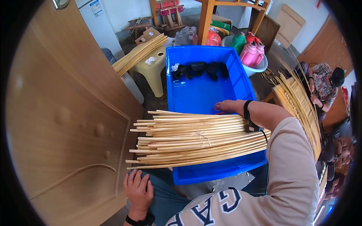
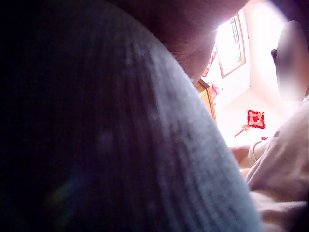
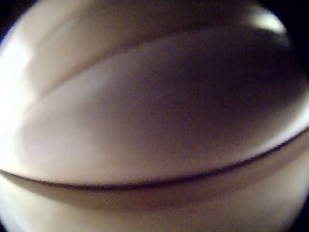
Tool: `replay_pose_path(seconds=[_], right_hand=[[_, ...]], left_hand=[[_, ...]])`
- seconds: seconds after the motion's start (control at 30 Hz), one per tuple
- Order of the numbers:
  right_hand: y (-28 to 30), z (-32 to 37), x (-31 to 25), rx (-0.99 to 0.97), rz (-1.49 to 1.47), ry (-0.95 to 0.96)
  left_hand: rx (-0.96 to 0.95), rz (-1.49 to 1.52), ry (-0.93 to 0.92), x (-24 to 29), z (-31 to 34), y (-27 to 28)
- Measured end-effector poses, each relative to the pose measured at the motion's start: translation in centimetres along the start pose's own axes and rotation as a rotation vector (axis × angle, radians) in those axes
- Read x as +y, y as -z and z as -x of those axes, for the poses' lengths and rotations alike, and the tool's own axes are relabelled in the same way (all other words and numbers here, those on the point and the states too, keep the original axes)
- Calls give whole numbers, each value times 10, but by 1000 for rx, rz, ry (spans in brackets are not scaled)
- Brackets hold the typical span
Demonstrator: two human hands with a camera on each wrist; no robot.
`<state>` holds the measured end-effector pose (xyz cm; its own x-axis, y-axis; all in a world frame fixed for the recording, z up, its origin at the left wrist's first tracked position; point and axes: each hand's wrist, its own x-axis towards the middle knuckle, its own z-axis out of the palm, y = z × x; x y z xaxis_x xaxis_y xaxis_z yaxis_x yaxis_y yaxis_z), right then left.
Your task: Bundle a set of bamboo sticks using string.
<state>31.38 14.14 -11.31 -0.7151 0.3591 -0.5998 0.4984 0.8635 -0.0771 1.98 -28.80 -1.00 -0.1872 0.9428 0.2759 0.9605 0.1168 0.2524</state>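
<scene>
Tied sticks [image 1: 196,145] lie across the blue tub [image 1: 222,171]. At their eight o'clock, the left hand [image 1: 138,190] rests, relaxed, on a leg [image 1: 164,190]; at one, the right hand [image 1: 229,106] (grip too obscured to tell).

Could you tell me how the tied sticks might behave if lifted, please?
The bundle of sticks will probably stay stiff, being long and nearly straight. Single ones may slide lengthwise, since the ends are uneven and the string looks thin.
</scene>
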Motion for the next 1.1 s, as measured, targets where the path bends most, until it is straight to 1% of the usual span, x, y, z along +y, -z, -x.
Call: replay_pose_path(seconds=[0.07,0.1,0.17,0.2,0.23,0.27,0.3,0.33,0.4,0.47,0.5,0.53,0.57,0.6,0.67,0.7,0.73,0.8,0.83,0.87,0.9,0.97,1.0,1.03,1.07,1.1], right_hand=[[0,4,9,186,-8,53],[16,10,9,172,-102,34],[42,38,12,437,-182,-21],[66,59,8,506,-174,-60],[82,82,3,648,-292,-117],[98,106,-9,732,-471,-164],[116,137,-32,798,-464,-150],[123,160,-52,800,-466,-152],[123,193,-86,689,-657,-88],[106,201,-125,718,-426,87],[92,196,-143,775,-340,111],[86,192,-161,741,-306,91],[75,179,-173,780,-347,74],[65,162,-182,859,-323,68],[54,128,-196,963,-311,-64],[56,116,-204,962,-315,-134],[56,106,-210,974,-310,-126],[55,87,-220,868,-359,-396],[53,77,-219,882,-359,-392],[49,67,-217,833,-367,-453],[46,62,-217,781,-379,-515],[44,65,-219,811,-344,-479],[44,66,-221,834,-303,-441],[45,69,-223,801,-239,-442],[46,71,-226,804,-238,-441],[45,71,-225,830,-229,-434]], left_hand=[[11,25,20,0,3,-3],[5,37,10,0,4,-3],[29,21,7,0,5,-2],[26,27,-2,-1,6,-2],[36,22,-7,-1,7,-2],[49,14,-9,-1,7,-2],[60,17,-19,-1,6,1],[59,16,-21,-1,8,1],[99,26,-46,-4,10,-3],[103,25,-53,-5,12,-6],[114,27,-60,-5,13,-6],[127,30,-64,-5,14,-8],[130,28,-72,-7,16,-10],[141,23,-73,-7,17,-11],[194,6,-94,-6,20,-12],[205,0,-94,-7,22,-13],[186,21,-92,-10,23,-12],[177,30,-101,-15,23,-3],[113,95,-91,-18,23,2],[43,162,-82,-19,23,6],[42,156,-88,-14,21,18],[-42,283,-166,11,8,44],[-44,282,-164,20,1,43],[-103,294,-243,29,-7,40],[-161,305,-324,37,-14,35],[-157,302,-327,44,-21,24]])
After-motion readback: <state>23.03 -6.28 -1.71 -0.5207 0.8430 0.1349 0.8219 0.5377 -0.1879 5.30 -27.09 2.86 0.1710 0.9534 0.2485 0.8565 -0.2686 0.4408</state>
